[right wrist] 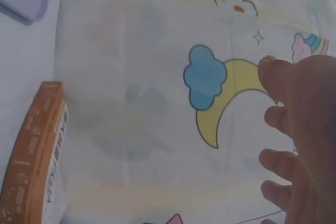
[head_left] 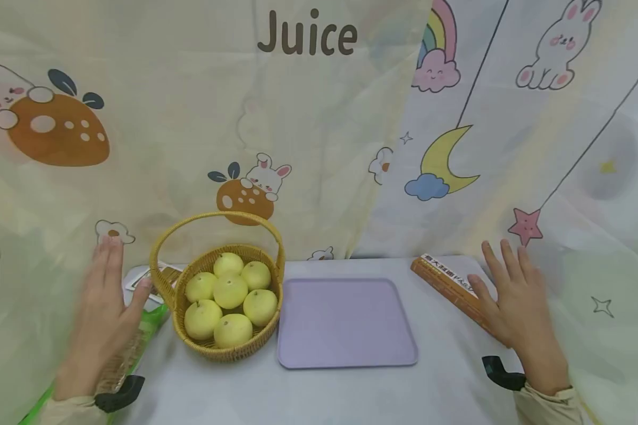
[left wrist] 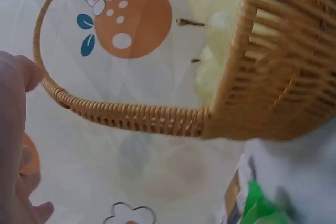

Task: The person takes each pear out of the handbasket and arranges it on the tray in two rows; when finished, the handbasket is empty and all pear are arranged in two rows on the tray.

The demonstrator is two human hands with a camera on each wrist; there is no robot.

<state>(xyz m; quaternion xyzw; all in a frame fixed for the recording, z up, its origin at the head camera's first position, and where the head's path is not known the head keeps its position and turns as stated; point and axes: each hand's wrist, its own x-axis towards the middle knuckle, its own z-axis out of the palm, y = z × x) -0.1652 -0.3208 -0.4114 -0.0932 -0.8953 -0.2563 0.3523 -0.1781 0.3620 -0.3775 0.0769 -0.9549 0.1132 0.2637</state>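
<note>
Raised at the left, my left hand [head_left: 101,313] has straight fingers and holds nothing; it is nearest to a wicker basket [head_left: 228,354] with a tall arched handle. Several pale yellow-green pears or apples [head_left: 230,291] fill that basket, and their stems show in the left wrist view. My right hand [head_left: 523,313] is raised at the right, fingers spread, with nothing in it. Behind it lies an orange pasta box [head_left: 452,295], partly covered by the hand in the head view. Between the hands a flat lilac tray [head_left: 348,324] rests on the white table.
A green-edged bag [head_left: 151,321] and a white-and-brown packet [head_left: 165,274] lie left of the basket, partly hidden by my left hand. A printed curtain [head_left: 319,147] with rabbits, a moon and the word "Juice" hangs behind the table [head_left: 324,395].
</note>
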